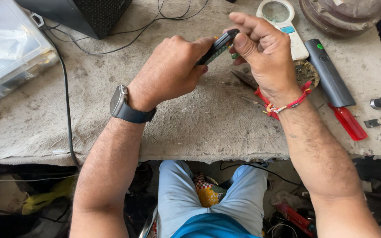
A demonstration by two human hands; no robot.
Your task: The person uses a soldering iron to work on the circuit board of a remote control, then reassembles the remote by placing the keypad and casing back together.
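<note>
Both the left hand (168, 72) and right hand (261, 53) grip clamped on a slim black device with green circuit board (219, 46), tilted above the table (190, 119)

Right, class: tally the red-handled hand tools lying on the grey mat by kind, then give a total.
Red-handled pliers, partly behind the right hand: 1
Red-handled screwdriver with translucent plastic grip: 1
Total: 2
</note>
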